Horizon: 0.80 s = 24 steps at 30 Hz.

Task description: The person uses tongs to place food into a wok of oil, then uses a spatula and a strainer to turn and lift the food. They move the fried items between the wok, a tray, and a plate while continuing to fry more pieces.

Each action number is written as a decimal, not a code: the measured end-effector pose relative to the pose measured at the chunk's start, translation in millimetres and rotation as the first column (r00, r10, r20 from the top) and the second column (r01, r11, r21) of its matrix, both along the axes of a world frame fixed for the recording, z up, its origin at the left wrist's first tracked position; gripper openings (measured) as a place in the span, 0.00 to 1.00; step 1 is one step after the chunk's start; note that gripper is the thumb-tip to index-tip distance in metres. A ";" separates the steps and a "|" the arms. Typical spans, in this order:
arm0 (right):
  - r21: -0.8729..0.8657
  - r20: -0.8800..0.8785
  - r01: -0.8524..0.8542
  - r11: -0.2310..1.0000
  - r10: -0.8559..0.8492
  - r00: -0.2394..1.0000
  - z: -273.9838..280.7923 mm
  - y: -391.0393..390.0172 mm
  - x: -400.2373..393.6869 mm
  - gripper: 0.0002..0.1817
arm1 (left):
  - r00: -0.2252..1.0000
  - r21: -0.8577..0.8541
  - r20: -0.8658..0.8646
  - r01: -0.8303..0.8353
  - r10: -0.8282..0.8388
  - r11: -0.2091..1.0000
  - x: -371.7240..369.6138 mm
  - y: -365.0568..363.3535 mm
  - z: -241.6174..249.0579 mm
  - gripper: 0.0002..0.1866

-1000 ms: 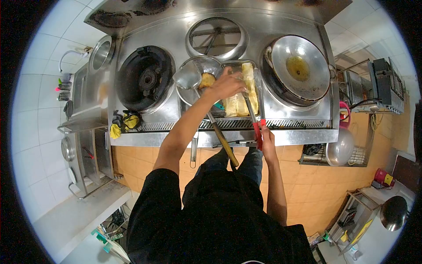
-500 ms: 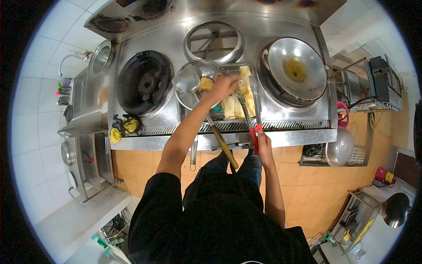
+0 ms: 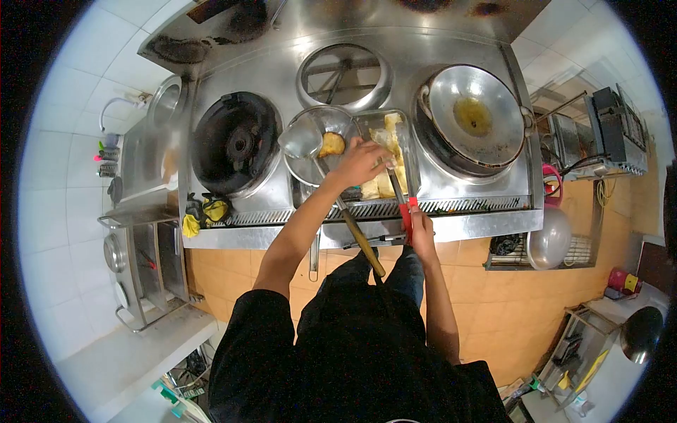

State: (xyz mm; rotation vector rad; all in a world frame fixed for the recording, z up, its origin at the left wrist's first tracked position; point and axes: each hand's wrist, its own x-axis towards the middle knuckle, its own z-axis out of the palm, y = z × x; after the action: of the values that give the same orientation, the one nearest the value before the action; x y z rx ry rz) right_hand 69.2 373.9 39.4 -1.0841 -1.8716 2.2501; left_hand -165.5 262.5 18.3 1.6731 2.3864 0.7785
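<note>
My right hand (image 3: 424,230) is wrapped round the red handles of metal tongs (image 3: 397,185), whose arms reach over a glass tray (image 3: 412,158). Pale yellow pieces of food (image 3: 385,185) lie in rows in that tray. My left hand (image 3: 362,163) is over the tray's left part, fingers bent near the tong tips; what they pinch, if anything, is too small to make out. Left of the tray, a strainer (image 3: 296,166) holds one browned piece (image 3: 331,144). A ladle (image 3: 301,137) rests across it, its wooden handle pointing toward me.
A wok (image 3: 451,134) with a little yellow oil sits on the right burner. At the left is a black burner (image 3: 236,141), and an open ring (image 3: 384,77) is behind the tray. A black and yellow cloth (image 3: 214,209) lies by the stove's front left edge.
The whole view has shifted slightly, with the stove lower in it. My left hand has moved a little toward me over the tray; my right hand still holds the tongs.
</note>
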 end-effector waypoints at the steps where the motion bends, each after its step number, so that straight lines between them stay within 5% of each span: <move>1: 0.049 -0.059 -0.006 0.999 0.009 0.998 -5.6 -0.8 0.5 0.26 | 0.995 -0.004 0.015 -0.100 0.100 0.995 -5.9 1.7 -1.6 0.12; 5: 0.063 -0.070 -0.028 0.998 0.033 0.997 -13.2 -2.3 5.8 0.25 | 0.957 -0.016 -0.069 -0.284 0.282 0.959 -33.3 18.0 -7.2 0.16; 9: -0.003 -0.013 -0.017 1.000 0.017 1.000 -14.9 -5.4 6.5 0.25 | 0.942 -0.140 -0.176 -0.312 0.287 0.940 -41.7 37.9 -12.0 0.19; 11: 0.033 -0.040 -0.003 0.999 0.005 0.999 -16.4 -4.9 10.0 0.26 | 0.956 -0.427 -0.209 -0.278 0.205 0.860 -39.6 44.6 -4.6 0.23; 24: 0.004 -0.055 -0.027 1.000 0.027 0.998 -4.1 3.8 4.7 0.23 | 0.965 -0.456 -0.073 -0.258 0.253 0.852 -43.4 40.9 -2.3 0.23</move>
State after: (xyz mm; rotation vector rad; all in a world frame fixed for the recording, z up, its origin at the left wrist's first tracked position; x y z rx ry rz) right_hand 73.9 377.7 35.3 -0.9910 -1.8792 2.2662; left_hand -208.9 303.4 16.0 1.1879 2.5661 0.1876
